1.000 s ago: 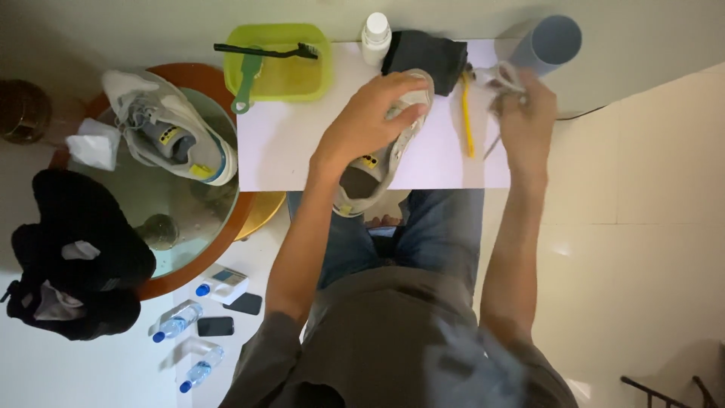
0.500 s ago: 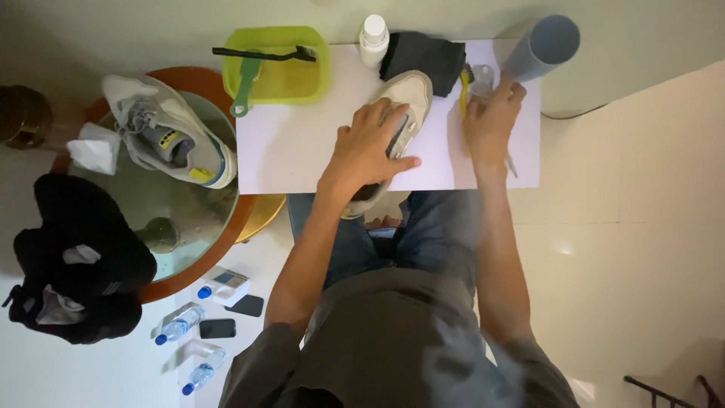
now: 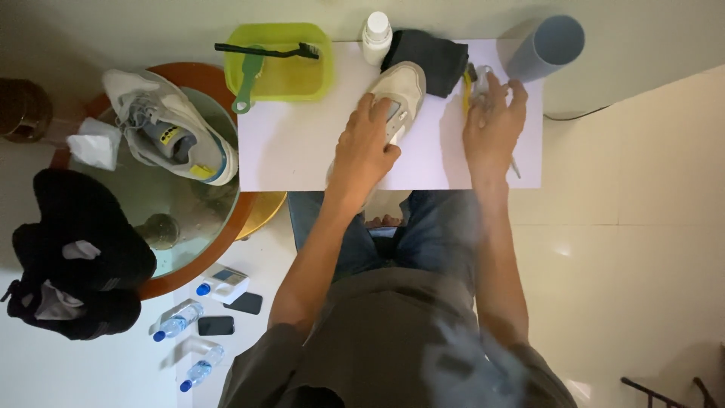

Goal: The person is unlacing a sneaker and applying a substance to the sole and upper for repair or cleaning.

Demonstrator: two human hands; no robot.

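A light grey sneaker (image 3: 400, 87) lies on the white table (image 3: 294, 151), toe pointing away from me. My left hand (image 3: 366, 147) is clamped over its middle and heel. My right hand (image 3: 495, 125) rests flat on the table to the right, fingers spread. It lies over a thin white lace (image 3: 515, 166) and next to a yellow-handled tool (image 3: 465, 97). Whether the fingers pinch the lace is hidden.
A green basin (image 3: 283, 72) holds a black brush (image 3: 264, 51) and a green brush (image 3: 246, 85). A white bottle (image 3: 375, 34), a black cloth (image 3: 427, 49) and a grey tube (image 3: 547, 49) stand behind. Left: the second sneaker (image 3: 166, 125) on a round glass table (image 3: 162, 219), and a black bag (image 3: 68, 257).
The sneaker went from held up and tilted to lying flat on the table. My right hand lowered from holding the lace up to resting on the table.
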